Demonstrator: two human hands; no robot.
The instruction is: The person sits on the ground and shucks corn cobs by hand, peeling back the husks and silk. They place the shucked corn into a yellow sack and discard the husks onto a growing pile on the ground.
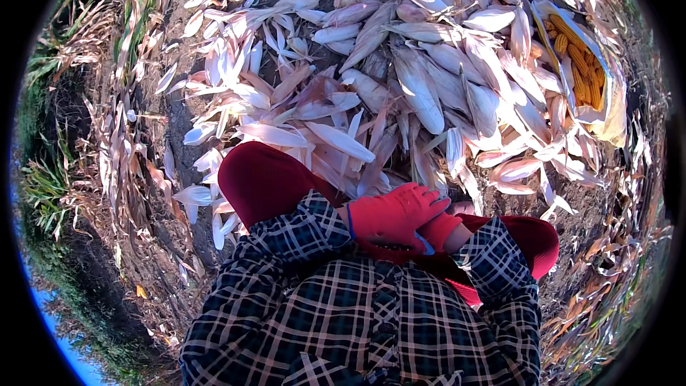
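My left hand (pixel 394 216), in a red work glove with a blue cuff edge, lies across my right hand (pixel 440 229) between my knees. The right hand's glove is also red, and the left one partly covers it. Fingers of the upper hand rest over the other hand; whether anything is held beneath them cannot be seen. Beyond my knees lies a heap of dry corn ears in pale husks (pixel 418 86), with loose corn husks (pixel 340 139) nearest my hands. A sack (pixel 613 91) at the upper right holds husked yellow corn cobs (pixel 584 67).
My knees (pixel 262 182) in dark red trousers flank my hands. Bare soil (pixel 185 91) strewn with dry leaves runs along the left side. Green plants (pixel 48 193) stand at the far left, and dry corn stalks and leaves (pixel 595 289) lie at the lower right.
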